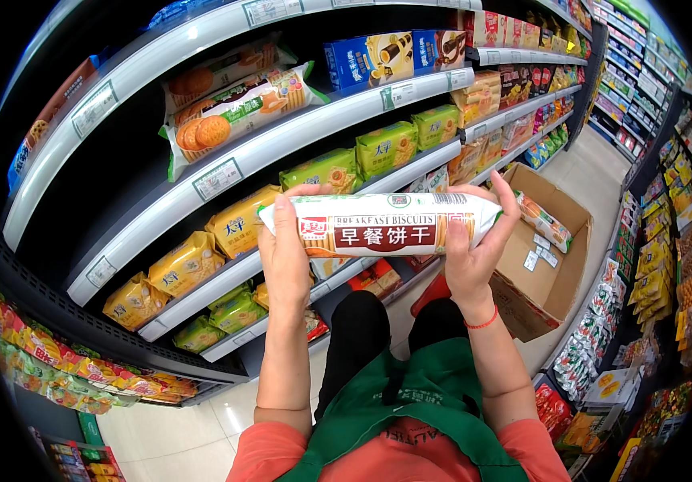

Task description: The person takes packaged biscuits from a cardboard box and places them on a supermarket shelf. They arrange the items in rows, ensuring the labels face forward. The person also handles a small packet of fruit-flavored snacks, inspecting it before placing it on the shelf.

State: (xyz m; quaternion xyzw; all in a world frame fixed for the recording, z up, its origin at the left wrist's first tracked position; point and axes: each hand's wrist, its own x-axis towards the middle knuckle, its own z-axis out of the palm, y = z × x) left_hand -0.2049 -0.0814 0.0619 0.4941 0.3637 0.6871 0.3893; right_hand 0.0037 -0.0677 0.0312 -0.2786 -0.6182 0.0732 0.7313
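A long white roll pack of breakfast biscuits (382, 224) lies level across both my hands, in front of the shelves. My left hand (284, 241) grips its left end, thumb over the near face. Around the right end is my right hand (475, 241), with the thumb on the wrapper and a finger along the green-edged tip. Up on a shelf to the left sits a similar biscuit roll (240, 120), with another pack (225, 69) behind it. An open cardboard box (569, 283) stands at my right; one biscuit roll (541, 220) and several small paper tags (540, 256) are inside.
Yellow cracker packs (186, 265) and green cracker packs (386, 147) line a lower shelf. Blue boxes (370, 60) of rolled wafers stand above. White shelf rails (297, 129) carry price labels. Hanging snack bags (653, 259) border the aisle's right side. Pale tiled floor (165, 434) shows below.
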